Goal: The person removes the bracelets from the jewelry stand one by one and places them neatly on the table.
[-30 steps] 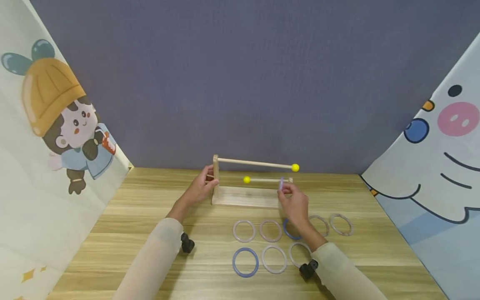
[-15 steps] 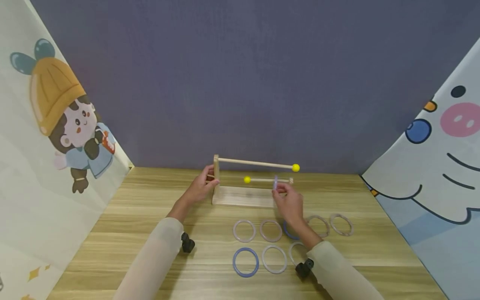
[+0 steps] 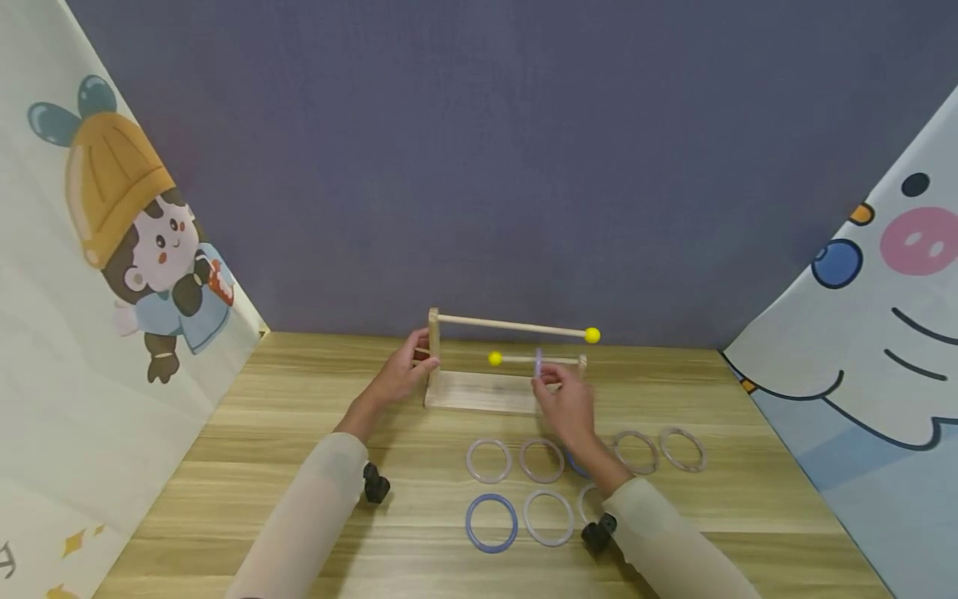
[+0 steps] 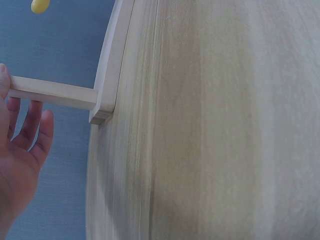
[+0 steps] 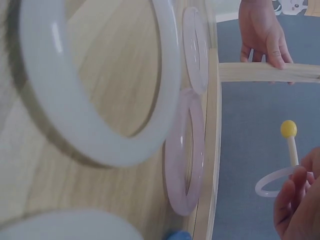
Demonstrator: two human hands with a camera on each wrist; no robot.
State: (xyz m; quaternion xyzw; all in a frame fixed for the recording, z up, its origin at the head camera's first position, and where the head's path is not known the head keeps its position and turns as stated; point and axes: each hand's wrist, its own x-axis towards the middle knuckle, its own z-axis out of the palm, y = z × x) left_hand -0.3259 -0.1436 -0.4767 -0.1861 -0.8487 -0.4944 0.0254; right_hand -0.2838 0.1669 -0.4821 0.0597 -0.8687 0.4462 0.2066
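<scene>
A wooden rack (image 3: 479,391) has two posts, each bearing a thin rod tipped with a yellow ball. My left hand (image 3: 404,370) grips the left post (image 3: 434,345), thumb on the near side and fingers behind, as the left wrist view (image 4: 55,92) also shows. My right hand (image 3: 567,408) pinches a pale lilac bangle (image 3: 538,359) at the lower rod (image 3: 516,359). In the right wrist view the bangle (image 5: 270,185) appears to encircle that rod, some way from its yellow ball (image 5: 288,129). My right hand hides part of the base and right post.
Several bangles lie in two rows in front of the rack, among them a blue one (image 3: 491,523), a white one (image 3: 548,517) and a brownish one (image 3: 683,449). My right forearm covers part of another blue one (image 3: 578,462). A dark wall (image 3: 479,166) stands behind the table.
My right hand has moved left with the lilac bangle, along the lower rod from near the right post toward the yellow ball. My left hand keeps its hold on the left post.
</scene>
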